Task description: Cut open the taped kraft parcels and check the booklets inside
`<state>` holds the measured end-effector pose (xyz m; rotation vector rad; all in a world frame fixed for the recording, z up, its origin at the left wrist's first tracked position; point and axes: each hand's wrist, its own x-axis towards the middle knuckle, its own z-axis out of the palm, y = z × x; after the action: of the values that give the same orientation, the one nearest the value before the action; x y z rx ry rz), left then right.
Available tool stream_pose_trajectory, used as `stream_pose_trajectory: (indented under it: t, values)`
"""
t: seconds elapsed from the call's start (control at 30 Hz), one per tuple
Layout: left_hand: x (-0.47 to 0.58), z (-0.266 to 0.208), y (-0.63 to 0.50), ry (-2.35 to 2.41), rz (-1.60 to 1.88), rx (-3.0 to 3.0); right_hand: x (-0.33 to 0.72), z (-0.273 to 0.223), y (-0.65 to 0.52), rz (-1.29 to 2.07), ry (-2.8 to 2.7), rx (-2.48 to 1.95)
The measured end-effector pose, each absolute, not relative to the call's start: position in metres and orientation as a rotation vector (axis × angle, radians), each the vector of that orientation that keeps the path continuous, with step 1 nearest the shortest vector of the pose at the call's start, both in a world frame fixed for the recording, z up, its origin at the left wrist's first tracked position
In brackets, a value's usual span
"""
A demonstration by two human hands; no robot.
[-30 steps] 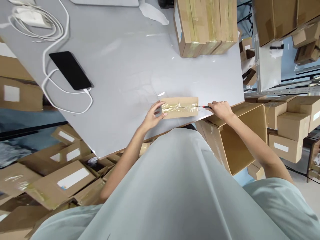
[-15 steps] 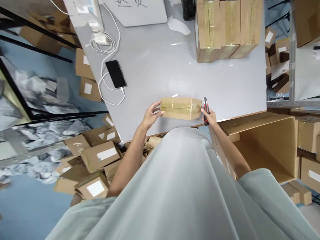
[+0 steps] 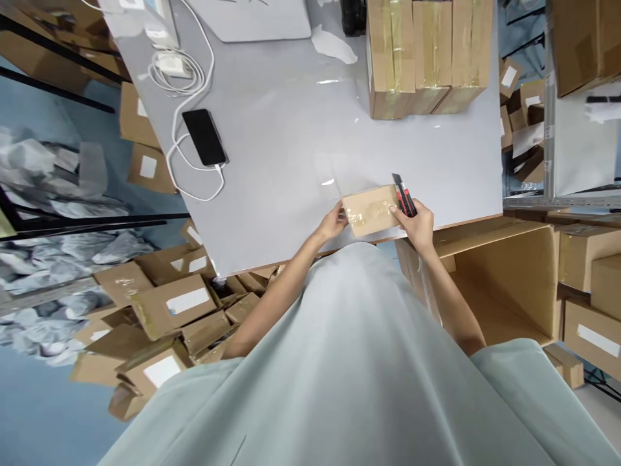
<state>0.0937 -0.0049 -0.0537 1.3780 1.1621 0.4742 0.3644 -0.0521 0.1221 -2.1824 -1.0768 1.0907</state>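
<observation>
A small taped cardboard box [image 3: 371,212] is tilted between both hands at the table's front edge, a smaller face turned up toward me. My left hand [image 3: 333,222] grips its left end, with some fingers hidden behind it. At the right end my right hand [image 3: 416,223] presses its thumb on the box. The same hand holds a black and red utility knife [image 3: 405,196], its tip pointing away from me.
Three taped cartons [image 3: 429,58] stand together at the table's back right. A phone [image 3: 204,137] on a white cable lies at left. A large open carton [image 3: 504,278] stands right of the table. Several labelled boxes [image 3: 174,303] are heaped below left.
Both hands have turned the box, so a shorter face now shows instead of the long taped side. My left hand has moved right, closer to my right hand.
</observation>
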Motion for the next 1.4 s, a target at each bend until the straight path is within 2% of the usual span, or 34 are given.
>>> stream_pose_trajectory:
  t: [0.1, 0.23, 0.4, 0.53, 0.7, 0.9, 1.4]
  values:
    - [0.097, -0.032, 0.002, 1.242, 0.414, 1.328, 0.362, 0.124, -0.048, 0.957, -1.253, -2.285]
    - [0.085, 0.022, 0.022, 1.301, 0.634, 1.346, 0.358, 0.121, -0.040, 0.847, -1.374, -2.333]
    - [0.094, 0.069, 0.047, 1.317, 0.633, 1.443, 0.358, 0.129, -0.041, 0.743, -1.482, -2.341]
    - [0.100, 0.068, 0.059, 1.289, 0.592, 1.433, 0.349, 0.150, -0.059, 0.696, -1.476, -2.367]
    - [0.092, 0.061, 0.066, 1.240, 0.555, 1.382, 0.319, 0.167, -0.084, 0.951, -1.510, -2.250]
    - [0.093, 0.063, 0.068, 1.196, 0.562, 1.358, 0.282, 0.167, -0.088, 1.052, -1.637, -2.210]
    - [0.097, 0.078, 0.072, 1.251, 0.475, 1.368, 0.249, 0.161, -0.084, 1.001, -1.612, -2.314]
